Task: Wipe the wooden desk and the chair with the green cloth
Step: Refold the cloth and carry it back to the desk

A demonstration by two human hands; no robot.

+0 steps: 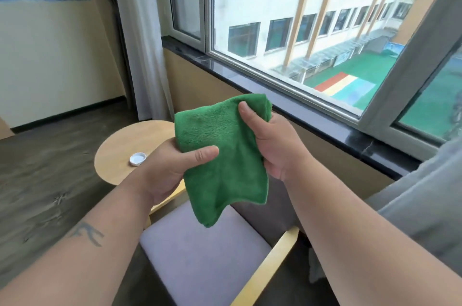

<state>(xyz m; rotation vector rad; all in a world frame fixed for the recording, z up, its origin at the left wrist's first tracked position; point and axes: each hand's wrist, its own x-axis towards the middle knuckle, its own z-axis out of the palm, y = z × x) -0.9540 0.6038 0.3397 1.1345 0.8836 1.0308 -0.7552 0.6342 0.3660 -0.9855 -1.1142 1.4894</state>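
both hands gripping green cloth (225,155), left hand (170,168), right hand (272,140)

Both hands hold a folded green microfibre cloth (222,155) in the air above a chair by the window.

The left hand (170,168) grips the cloth's left edge, thumb across its front; the right hand (275,140) pinches the upper right edge. Below lie the grey cushioned seat of a light wooden-framed chair (200,255) and a round light wooden surface (130,140) carrying a small white bottle cap (137,158).
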